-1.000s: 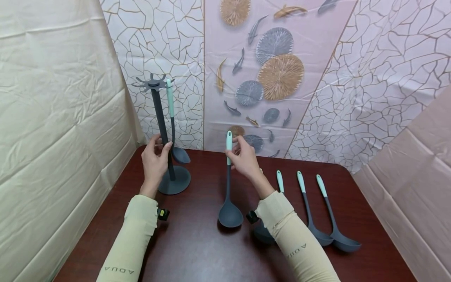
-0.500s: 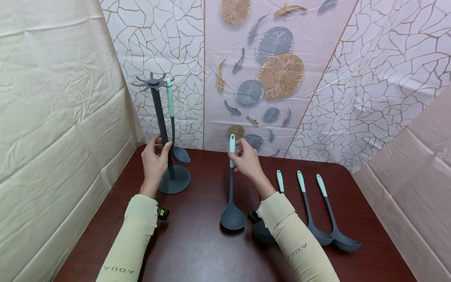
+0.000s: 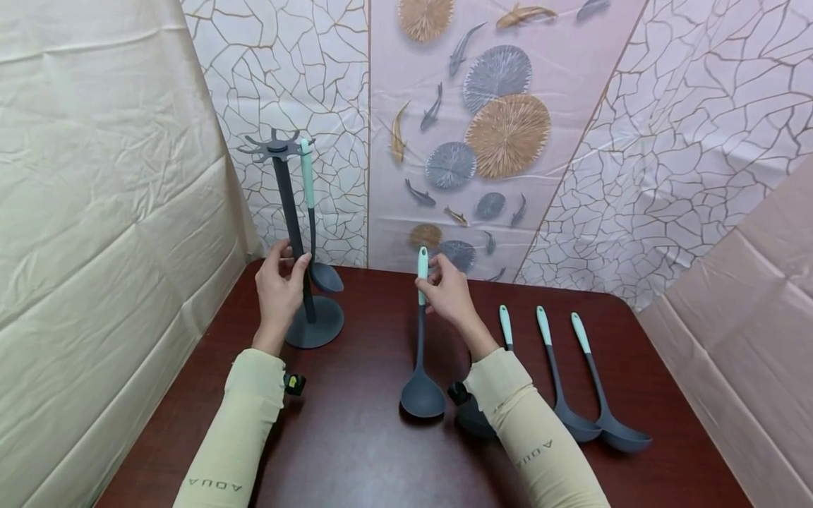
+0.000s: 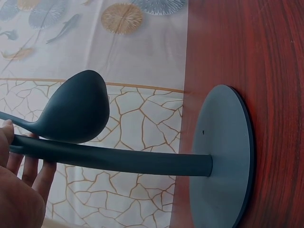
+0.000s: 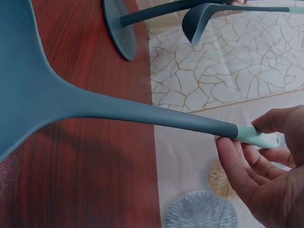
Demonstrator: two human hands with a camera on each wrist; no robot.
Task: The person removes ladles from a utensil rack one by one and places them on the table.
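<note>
Since a second ago the ladle (image 3: 420, 339) in the right hand (image 3: 448, 295) has shifted slightly right and stands more upright, its bowl touching the table (image 3: 356, 451) near the middle. The right hand pinches the mint handle end between thumb and curled fingers (image 5: 237, 166). The left hand (image 3: 278, 293) stays wrapped around the pole of the utensil stand (image 3: 298, 240), which stands near the table's far left corner with a hanging ladle (image 3: 314, 233) on its top ring. Three more ladles (image 3: 571, 381) lie side by side toward the right edge, one partly hidden behind the right sleeve (image 3: 527, 430).
</note>
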